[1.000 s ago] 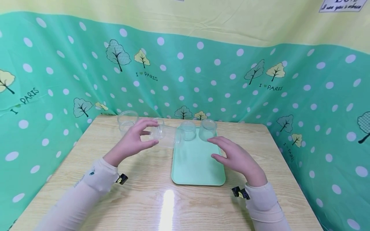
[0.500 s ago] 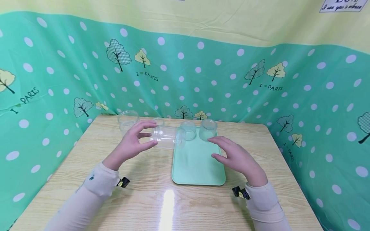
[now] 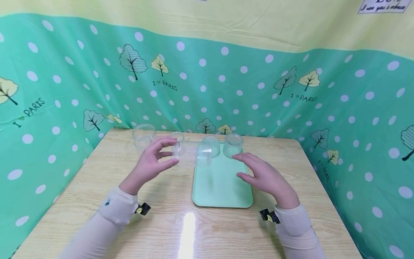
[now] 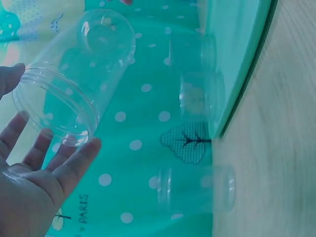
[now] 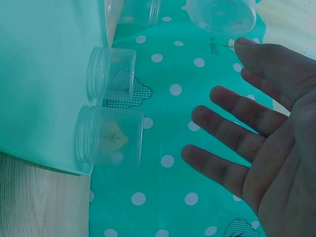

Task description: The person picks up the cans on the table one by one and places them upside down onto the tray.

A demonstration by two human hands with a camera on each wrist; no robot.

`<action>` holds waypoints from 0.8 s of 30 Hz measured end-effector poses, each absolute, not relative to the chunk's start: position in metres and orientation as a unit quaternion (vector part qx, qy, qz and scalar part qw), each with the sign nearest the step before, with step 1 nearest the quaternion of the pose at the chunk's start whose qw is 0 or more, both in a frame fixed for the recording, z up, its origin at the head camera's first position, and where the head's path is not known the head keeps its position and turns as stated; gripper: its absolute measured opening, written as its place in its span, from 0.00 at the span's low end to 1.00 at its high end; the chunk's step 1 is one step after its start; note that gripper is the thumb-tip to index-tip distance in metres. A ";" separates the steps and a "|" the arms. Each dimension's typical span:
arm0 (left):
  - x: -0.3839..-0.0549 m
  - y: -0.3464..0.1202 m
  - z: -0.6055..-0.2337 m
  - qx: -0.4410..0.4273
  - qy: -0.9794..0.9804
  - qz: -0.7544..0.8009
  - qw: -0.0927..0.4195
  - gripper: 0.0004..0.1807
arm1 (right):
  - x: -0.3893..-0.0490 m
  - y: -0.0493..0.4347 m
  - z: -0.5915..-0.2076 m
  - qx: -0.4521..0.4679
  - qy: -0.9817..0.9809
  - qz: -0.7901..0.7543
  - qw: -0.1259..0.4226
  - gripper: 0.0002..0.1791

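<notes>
My left hand (image 3: 152, 160) holds a clear plastic jar (image 3: 193, 154) on its side, its base pointing right above the left edge of the green tray (image 3: 223, 190). In the left wrist view, thumb and fingers grip the jar's ridged mouth (image 4: 57, 101). My right hand (image 3: 266, 176) hovers by the tray's right edge, holding nothing; its fingers (image 5: 222, 128) are spread apart in the right wrist view. Two shorter clear jars, a left one (image 3: 211, 145) and a right one (image 3: 233, 145), stand mouth down at the tray's back end.
A wide clear container (image 3: 143, 135) stands at the table's back left, partly behind my left hand. Another clear jar (image 4: 197, 190) stands upright on the wooden table (image 3: 161, 230), left of the tray. A green dotted curtain (image 3: 181, 86) hangs behind and at both sides.
My left hand and the jar it holds have shifted slightly to the right, further over the tray. My right hand, the tray and its two jars have stayed in place.
</notes>
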State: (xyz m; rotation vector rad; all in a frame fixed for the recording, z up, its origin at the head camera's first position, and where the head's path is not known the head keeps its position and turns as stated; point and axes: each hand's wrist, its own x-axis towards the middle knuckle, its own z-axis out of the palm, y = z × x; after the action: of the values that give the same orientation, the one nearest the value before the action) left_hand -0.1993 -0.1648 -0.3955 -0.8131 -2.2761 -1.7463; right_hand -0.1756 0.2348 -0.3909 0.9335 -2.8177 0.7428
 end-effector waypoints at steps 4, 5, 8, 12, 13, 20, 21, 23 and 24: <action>-0.199 -0.161 -0.400 -0.268 -0.750 -0.600 0.069 0.31 | -0.176 0.235 -0.392 0.303 -0.921 0.241 0.037 0.33; -0.199 -0.160 -0.401 -0.268 -0.750 -0.601 0.068 0.31 | -0.176 0.235 -0.392 0.302 -0.921 0.242 0.037 0.33; -0.200 -0.158 -0.403 -0.268 -0.750 -0.601 0.065 0.32 | -0.176 0.235 -0.392 0.301 -0.921 0.242 0.037 0.33; -0.198 -0.156 -0.401 -0.266 -0.751 -0.602 0.062 0.32 | -0.176 0.236 -0.393 0.303 -0.921 0.241 0.036 0.33; -0.198 -0.156 -0.401 -0.266 -0.750 -0.603 0.061 0.32 | -0.176 0.236 -0.393 0.304 -0.921 0.242 0.036 0.33; -0.196 -0.151 -0.399 -0.269 -0.745 -0.607 0.059 0.32 | -0.177 0.235 -0.392 0.304 -0.921 0.240 0.038 0.33; -0.196 -0.150 -0.399 -0.269 -0.745 -0.607 0.059 0.32 | -0.176 0.235 -0.392 0.304 -0.921 0.239 0.038 0.33; -0.196 -0.149 -0.400 -0.270 -0.745 -0.608 0.059 0.31 | -0.176 0.234 -0.391 0.304 -0.922 0.238 0.036 0.33; -0.195 -0.149 -0.401 -0.269 -0.745 -0.608 0.059 0.31 | -0.176 0.234 -0.391 0.303 -0.922 0.238 0.035 0.33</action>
State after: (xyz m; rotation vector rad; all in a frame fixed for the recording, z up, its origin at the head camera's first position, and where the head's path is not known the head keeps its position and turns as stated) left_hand -0.1953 -0.1494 -0.4012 -0.8143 -2.2554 -1.8415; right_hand -0.1756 0.2340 -0.3913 0.9322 -2.8342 0.7312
